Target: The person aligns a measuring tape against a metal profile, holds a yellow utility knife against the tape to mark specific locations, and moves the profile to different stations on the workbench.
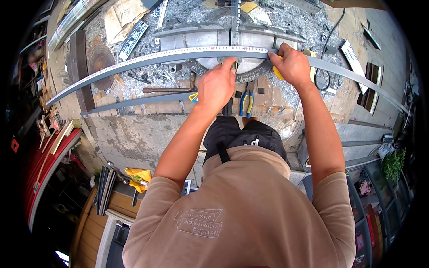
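Note:
A long grey metal strip [178,57] lies across the saw base [196,42], its ends curving away in the wide picture. Along its far edge runs the pulled-out blade of a tape measure [278,73]. My right hand [292,64] is closed around the yellow case, the thumb pressing near the blade's mouth. At the strip's near edge, left of the case, my left hand [218,85] is closed with its fingertips pinched together. Whatever sits in that pinch is mostly hidden. Below it on the bench lie blue-and-yellow pliers [246,102].
Metal shavings cover much of the workbench [147,96]. A round saw blade [102,64], a dark bar [82,71], a rusty wrench [167,89] and a second grey strip [143,102] lie at left. A black cable [328,31] and offcuts [353,60] are at right.

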`<state>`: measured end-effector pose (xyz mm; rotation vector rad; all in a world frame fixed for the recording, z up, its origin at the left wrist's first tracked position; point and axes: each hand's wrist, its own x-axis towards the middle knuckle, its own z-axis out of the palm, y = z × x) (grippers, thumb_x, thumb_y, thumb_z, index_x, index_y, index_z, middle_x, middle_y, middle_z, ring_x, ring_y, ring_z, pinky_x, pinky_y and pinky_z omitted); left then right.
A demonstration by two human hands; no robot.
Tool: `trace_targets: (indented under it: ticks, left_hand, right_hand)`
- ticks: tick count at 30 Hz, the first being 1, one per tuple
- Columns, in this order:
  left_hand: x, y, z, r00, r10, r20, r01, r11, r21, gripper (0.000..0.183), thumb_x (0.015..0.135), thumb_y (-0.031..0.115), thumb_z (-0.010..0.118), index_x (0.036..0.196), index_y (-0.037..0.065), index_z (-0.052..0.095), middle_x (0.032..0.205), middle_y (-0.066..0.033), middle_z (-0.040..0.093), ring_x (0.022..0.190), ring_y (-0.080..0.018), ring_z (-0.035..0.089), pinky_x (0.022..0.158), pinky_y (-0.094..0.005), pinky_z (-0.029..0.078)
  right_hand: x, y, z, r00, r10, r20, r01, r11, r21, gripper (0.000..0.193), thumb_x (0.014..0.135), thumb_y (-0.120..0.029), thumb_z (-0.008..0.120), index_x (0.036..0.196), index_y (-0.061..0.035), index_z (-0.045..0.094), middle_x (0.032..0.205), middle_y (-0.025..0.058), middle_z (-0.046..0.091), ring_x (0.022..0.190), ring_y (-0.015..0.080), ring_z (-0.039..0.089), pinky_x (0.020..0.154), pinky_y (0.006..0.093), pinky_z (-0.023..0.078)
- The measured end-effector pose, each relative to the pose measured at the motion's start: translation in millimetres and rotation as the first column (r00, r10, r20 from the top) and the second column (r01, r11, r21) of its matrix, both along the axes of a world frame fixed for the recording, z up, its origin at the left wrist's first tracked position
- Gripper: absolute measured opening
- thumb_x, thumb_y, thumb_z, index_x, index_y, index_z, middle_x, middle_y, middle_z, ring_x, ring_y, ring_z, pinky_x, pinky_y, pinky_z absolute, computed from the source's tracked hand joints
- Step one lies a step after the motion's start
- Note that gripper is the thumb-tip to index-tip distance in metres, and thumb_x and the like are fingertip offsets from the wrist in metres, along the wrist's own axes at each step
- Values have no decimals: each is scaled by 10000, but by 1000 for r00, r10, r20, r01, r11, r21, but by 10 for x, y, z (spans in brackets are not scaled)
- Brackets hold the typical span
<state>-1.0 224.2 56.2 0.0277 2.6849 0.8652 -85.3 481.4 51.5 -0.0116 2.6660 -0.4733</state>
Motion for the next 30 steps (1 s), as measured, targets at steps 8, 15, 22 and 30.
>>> trace_targets:
  ticks: [8,15,22,30]
  left_hand:
    - [-37,-85,-11,997,37,63,-31,995,-95,663,1035,261,644,1629,94,403,953,-227,768,833,-454,752,788,-576,594]
    - [12,-115,-70,998,-6,64,13,994,-105,737,1029,251,651,1685,118,342,969,-229,770,837,-442,758,781,-565,600]
    - [12,-161,-85,997,-29,76,37,993,-109,745,1037,261,645,1701,148,324,984,-233,771,847,-443,758,780,-559,602]
    - [7,-149,-75,995,-15,94,23,995,-93,741,1040,262,640,1700,149,324,988,-238,770,853,-448,757,787,-563,599]
  right_hand:
    - [-7,-9,9,1000,2,13,-2,1000,6,453,933,-502,712,913,-49,706,854,217,768,863,428,755,813,521,584]
    - [-7,-38,12,1000,-12,14,11,999,32,457,933,-499,717,923,-42,712,842,219,766,853,429,755,806,521,585]
    - [-29,-3,-2,1000,26,12,-26,1000,17,450,932,-491,725,922,-41,712,817,220,758,837,431,752,797,528,583]
    - [-35,-2,11,999,42,4,-42,999,15,449,941,-496,715,915,-48,706,812,218,756,826,435,750,791,532,583]
